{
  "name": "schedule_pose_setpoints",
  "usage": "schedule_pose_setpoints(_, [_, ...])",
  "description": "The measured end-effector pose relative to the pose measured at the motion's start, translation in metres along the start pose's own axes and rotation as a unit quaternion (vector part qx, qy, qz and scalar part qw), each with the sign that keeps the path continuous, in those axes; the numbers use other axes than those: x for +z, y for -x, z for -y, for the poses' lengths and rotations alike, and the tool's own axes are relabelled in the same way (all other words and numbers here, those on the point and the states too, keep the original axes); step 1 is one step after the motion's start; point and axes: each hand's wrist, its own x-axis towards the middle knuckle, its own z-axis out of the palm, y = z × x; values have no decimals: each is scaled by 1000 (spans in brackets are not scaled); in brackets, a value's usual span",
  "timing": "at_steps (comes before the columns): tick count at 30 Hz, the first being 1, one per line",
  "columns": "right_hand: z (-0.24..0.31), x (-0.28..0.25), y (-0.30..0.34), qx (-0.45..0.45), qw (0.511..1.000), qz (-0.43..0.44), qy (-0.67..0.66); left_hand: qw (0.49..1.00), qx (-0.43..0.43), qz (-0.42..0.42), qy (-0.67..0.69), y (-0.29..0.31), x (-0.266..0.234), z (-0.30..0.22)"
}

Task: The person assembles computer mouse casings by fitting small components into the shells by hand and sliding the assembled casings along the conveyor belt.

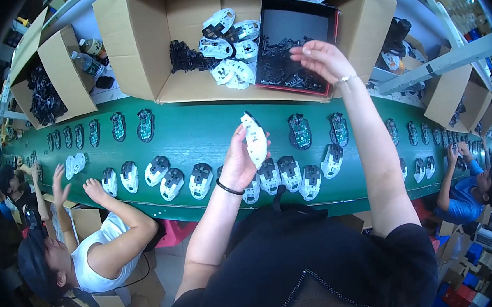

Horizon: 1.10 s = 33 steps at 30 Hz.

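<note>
My left hand (236, 161) is closed around a white computer mouse shell (256, 141), held tilted on its side above the green bench. Out over a black tray with a red rim (329, 90) is my right hand (324, 59), its thumb and fingers drawn together; whatever they pinch is too small to make out. Small black plastic parts (284, 59) lie loose in that tray. It stands inside a large cardboard box (157, 38), beside a pile of white mouse shells (234, 72) and a heap of black parts (186, 57).
Several white-and-black mouse shells (201, 181) line the near side of the green bench (196, 123). Green circuit boards on black bases (299, 131) sit farther back. A co-worker in white (110, 241) works at left, another in blue (466, 193) at right. Another cardboard box (66, 70) stands left.
</note>
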Motion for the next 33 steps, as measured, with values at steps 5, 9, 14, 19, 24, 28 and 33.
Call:
schedule_pose_setpoints(5, [-25, 7, 7, -60, 981, -118, 139, 999, 12, 29, -36, -14, 14, 11])
schedule_pose_setpoints(9, [-30, 20, 18, -90, 944, -127, 291, 997, 58, -33, -31, -1, -40, -4])
schedule_pose_setpoints(14, [-110, 29, 64, 3, 851, 69, 520, 990, 90, -110, 19, 44, -97, -26])
schedule_pose_setpoints(19, [-158, -1, 67, -29, 754, -34, 655, 991, 82, -99, 30, 57, -106, -22])
schedule_pose_setpoints(24, [-168, 17, 83, -43, 702, 62, 709, 993, 78, -84, 30, 52, -104, -11])
schedule_pose_setpoints(28, [-193, 16, 83, -125, 641, 54, 756, 997, 52, -59, -9, 42, -87, -3])
schedule_pose_setpoints(33, [-174, 38, 83, -57, 825, -9, 562, 999, 47, -10, -23, 42, -63, -6])
